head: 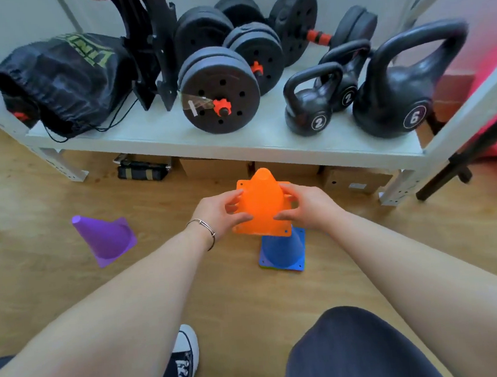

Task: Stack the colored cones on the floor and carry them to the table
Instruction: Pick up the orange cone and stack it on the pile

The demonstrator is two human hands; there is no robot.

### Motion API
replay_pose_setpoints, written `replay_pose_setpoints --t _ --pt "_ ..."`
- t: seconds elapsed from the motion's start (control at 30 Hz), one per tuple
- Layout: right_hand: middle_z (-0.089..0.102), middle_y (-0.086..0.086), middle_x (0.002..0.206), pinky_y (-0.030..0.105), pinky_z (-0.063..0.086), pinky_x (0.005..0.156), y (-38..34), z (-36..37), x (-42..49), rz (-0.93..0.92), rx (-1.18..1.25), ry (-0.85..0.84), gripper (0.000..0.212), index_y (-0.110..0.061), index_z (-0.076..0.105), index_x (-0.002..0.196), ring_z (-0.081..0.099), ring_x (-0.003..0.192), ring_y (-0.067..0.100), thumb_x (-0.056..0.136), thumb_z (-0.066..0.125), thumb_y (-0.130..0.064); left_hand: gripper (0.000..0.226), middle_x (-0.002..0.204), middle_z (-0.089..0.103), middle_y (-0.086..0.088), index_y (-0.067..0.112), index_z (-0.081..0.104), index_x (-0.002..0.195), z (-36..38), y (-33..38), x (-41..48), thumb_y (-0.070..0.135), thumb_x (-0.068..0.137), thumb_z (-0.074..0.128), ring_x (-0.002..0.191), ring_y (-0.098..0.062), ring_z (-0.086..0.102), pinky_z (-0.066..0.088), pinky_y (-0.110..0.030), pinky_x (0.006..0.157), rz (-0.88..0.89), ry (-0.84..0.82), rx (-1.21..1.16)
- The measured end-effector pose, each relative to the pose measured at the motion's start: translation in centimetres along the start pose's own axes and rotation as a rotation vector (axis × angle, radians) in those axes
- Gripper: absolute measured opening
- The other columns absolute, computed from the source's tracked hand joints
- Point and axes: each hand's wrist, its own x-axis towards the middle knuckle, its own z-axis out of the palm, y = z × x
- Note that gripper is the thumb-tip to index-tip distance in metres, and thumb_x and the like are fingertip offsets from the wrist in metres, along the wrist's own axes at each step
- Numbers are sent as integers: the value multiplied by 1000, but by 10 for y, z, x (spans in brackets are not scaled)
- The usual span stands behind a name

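Both hands on the orange cone, held in the air just above the blue cone. Left hand closed on the cone's left side, thumb in front near the base, fingers wrapped behind. Right hand closed on its right side, same grip mirrored. Orange cone upright, tip pointing up and slightly away, square base tilted a bit, lower front corner overlapping the top of the blue cone in view; contact between the two impossible to tell. Blue cone upright on the wooden floor, tip hidden behind the orange base, with a green edge peeking out under its base at the front-left corner, so apparently already sitting on another cone. Purple cone alone on the floor well to the left, leaning with its tip toward the upper left. Thin bracelet on the left wrist. White shelf right behind the cones, low board loaded with black dumbbells, three kettlebells on the right marked 2, 2 and 6, and a black drawstring bag on the left. Cardboard boxes and a dark bundle under the shelf. Dark trouser knee and a sneaker at the bottom of the view.
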Motion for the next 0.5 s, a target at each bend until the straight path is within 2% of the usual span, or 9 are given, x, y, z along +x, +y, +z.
replay_pose_setpoints --t 0.07,0.23,0.37,0.5 --pt "61 2 135 41 48 101 17 2 -6 37 13 0 84 -28 42 147 56 124 22 74 80 -47 72 125 66 4 30 54 133 18 0 6 36 67 83 105 -8 64 52 -32 96 10 -35 0" --pt "61 2 135 41 49 100 48 18 -14 137 30 3 84 -29 42 147 56 123 22 73 79 -46 71 123 67 2 31 54 133 59 -11 17 34 68 83 105 -7 64 50 -28 96 -5 -115 -16" --pt "59 2 136 39 50 98 64 36 -13 201 41 -16 86 -28 39 148 57 121 24 74 79 -47 72 125 66 2 30 53 134 79 -23 24 35 68 82 109 -9 63 49 -32 99 -26 -164 6" --pt "57 4 138 35 48 95 72 51 -4 232 34 -72 87 -28 36 150 56 121 26 76 79 -43 72 127 64 2 29 52 135 96 -36 26 31 70 82 109 -10 63 51 -26 91 -64 -183 -3"
